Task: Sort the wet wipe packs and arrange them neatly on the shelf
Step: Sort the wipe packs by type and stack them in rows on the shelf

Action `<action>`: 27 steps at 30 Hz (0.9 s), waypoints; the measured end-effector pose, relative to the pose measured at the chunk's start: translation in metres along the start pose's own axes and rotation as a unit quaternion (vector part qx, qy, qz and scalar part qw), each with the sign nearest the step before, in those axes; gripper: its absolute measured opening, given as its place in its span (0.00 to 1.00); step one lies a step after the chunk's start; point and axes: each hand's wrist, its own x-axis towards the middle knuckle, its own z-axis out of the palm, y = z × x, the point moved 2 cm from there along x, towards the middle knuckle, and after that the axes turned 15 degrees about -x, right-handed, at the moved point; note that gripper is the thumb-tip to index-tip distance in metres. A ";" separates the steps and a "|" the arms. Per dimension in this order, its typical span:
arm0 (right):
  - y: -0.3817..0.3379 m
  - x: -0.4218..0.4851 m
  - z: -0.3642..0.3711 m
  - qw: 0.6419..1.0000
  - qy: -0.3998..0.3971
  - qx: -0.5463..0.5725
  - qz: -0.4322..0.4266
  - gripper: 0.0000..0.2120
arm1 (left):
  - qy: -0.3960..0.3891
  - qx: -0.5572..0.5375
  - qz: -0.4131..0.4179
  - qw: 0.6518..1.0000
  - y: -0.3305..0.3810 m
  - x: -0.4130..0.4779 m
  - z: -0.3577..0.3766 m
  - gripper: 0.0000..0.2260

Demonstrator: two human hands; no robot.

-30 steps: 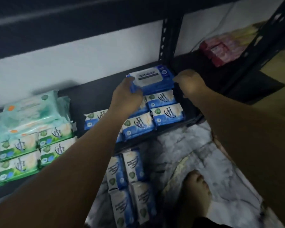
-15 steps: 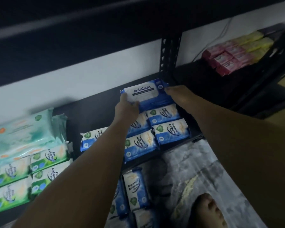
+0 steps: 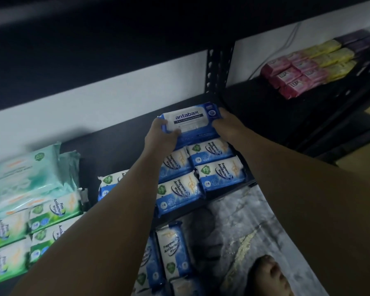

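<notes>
Placement nears completion: the antabax pack point(image 3: 190, 122), clasped endwise between left grip point(image 3: 160, 137) and right grip point(image 3: 226, 124), has dropped against the blue packs point(image 3: 212, 151) just beneath both grips on the shelf point(image 3: 115, 144).

Outstretched left hand point(image 3: 160, 138) and right hand point(image 3: 228, 124) grip pack point(image 3: 189, 119).

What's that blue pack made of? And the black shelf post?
The antabax pack looks like soft, glossy plastic film: it shines and wrinkles at its ends. The shelf post looks like black-painted metal, judging by its punched holes, though the dim light leaves that open.
</notes>
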 end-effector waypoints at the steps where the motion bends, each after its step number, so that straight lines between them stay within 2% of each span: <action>1: -0.001 0.002 0.002 1.000 0.002 0.011 0.000 0.15 | -0.002 -0.007 -0.007 1.000 0.000 0.001 0.001 0.21; 4: 0.001 0.005 0.006 0.999 0.002 0.038 -0.005 0.09 | 0.003 -0.024 -0.010 1.000 0.000 0.002 0.000 0.21; 9: 0.001 0.006 0.005 0.998 0.009 0.065 -0.013 0.14 | 0.011 -0.020 -0.002 1.000 -0.001 0.002 -0.003 0.24; 14: -0.017 -0.004 -0.002 0.995 0.018 0.078 -0.052 0.13 | 0.043 -0.042 0.027 0.998 0.009 -0.007 -0.009 0.24; 17: -0.023 -0.021 -0.004 0.993 0.016 0.093 -0.065 0.15 | 0.062 -0.048 0.041 0.996 0.020 -0.025 -0.016 0.25; 22: -0.021 -0.080 0.005 0.994 0.046 0.086 -0.056 0.27 | 0.071 -0.044 0.033 0.996 0.032 -0.087 -0.031 0.23; 27: -0.023 -0.160 -0.003 0.991 0.089 0.091 -0.029 0.19 | 0.056 -0.023 0.043 0.997 0.047 -0.169 -0.052 0.22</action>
